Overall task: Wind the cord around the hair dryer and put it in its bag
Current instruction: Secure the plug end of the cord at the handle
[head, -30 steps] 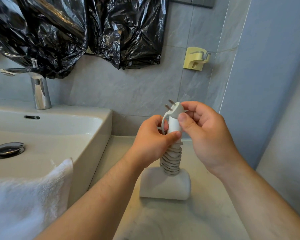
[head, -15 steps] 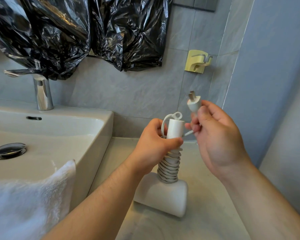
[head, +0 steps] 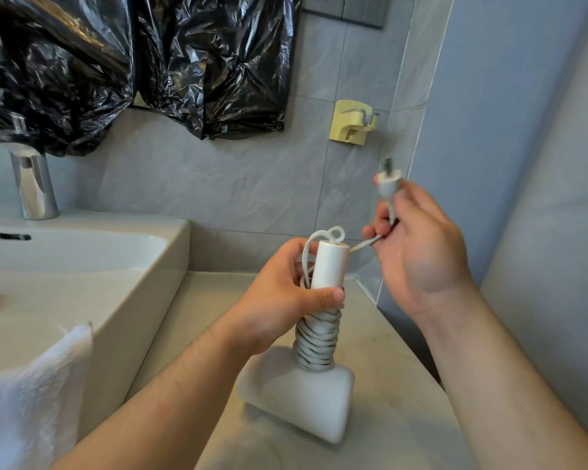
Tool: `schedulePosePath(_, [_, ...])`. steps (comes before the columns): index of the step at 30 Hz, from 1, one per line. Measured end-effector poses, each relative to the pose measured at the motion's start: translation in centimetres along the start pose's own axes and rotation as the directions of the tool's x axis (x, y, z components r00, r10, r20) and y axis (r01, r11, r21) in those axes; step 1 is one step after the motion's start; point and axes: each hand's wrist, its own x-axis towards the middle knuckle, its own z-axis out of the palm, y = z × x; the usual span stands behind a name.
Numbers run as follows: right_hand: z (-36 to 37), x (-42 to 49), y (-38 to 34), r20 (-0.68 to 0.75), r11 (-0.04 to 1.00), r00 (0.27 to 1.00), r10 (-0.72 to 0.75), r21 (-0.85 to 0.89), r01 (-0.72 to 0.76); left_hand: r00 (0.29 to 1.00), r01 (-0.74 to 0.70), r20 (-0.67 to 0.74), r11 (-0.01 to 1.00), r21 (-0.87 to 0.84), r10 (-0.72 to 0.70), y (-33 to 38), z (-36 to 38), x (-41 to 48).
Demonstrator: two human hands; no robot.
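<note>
A white hair dryer (head: pixel 299 398) stands head-down on the counter, its handle pointing up. The grey-white cord (head: pixel 317 344) is coiled in several turns round the lower handle. My left hand (head: pixel 286 296) grips the handle just above the coils, thumb across the front. To the right and higher, my right hand (head: pixel 414 245) pinches the plug (head: pixel 388 184), prongs up, with a short loose length of cord running back to the handle top. No bag for the dryer is identifiable.
A white sink (head: pixel 82 266) with a chrome tap (head: pixel 33 184) sits at the left, a white towel (head: pixel 24 401) draped over its front. Black plastic sheeting (head: pixel 133 62) hangs on the tiled wall. A yellow wall hook (head: pixel 352 125) is above the counter (head: pixel 387 418); a blue-grey wall closes the right side.
My right hand has lifted the plug off the handle top and carried it up and to the right, drawing out a short length of cord. My left hand keeps its grip on the handle.
</note>
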Motion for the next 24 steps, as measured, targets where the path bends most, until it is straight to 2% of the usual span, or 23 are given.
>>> schedulePosePath(2, [-0.2, -0.2, 0.9, 0.044, 0.972, 0.999, -0.004, -0.236, 0.014, 0.999, 0.006, -0.045, 0.999, 0.042, -0.005, -0.2, -0.4, 0.1])
schedulePosePath(6, [-0.2, -0.9, 1.9, 0.233, 0.901, 0.971, 0.063, -0.431, 0.045, 0.999, 0.027, -0.022, 0.996, 0.091, -0.025, 0.5, -1.7, 0.3])
schedulePosePath(8, [0.0, -1.2, 2.0, 0.297, 0.883, 0.95, 0.097, -0.467, 0.056, 1.0, 0.018, -0.015, 0.994, 0.109, -0.017, 1.1, -2.4, 0.3])
schedulePosePath(12, [-0.3, -1.1, 1.7, 0.337, 0.822, 0.916, 0.218, -0.57, 0.014, 0.999, -0.031, -0.028, 0.978, 0.207, 0.037, 1.4, -3.2, 0.5])
schedulePosePath(15, [-0.5, -1.0, 1.6, 0.327, 0.768, 0.921, 0.212, -0.639, 0.05, 0.997, -0.032, -0.064, 0.973, 0.229, 0.048, 1.4, -3.1, 0.4])
schedulePosePath(18, [-0.4, -1.1, 1.7, 0.341, 0.757, 0.916, 0.209, -0.65, 0.069, 0.995, -0.046, -0.075, 0.97, 0.238, 0.066, 1.4, -2.9, 0.5])
schedulePosePath(24, [-1.3, -0.8, 0.2, 0.434, 0.722, 0.867, 0.246, -0.678, 0.135, 1.0, 0.019, -0.014, 0.998, 0.063, -0.018, 1.7, -1.9, 0.4])
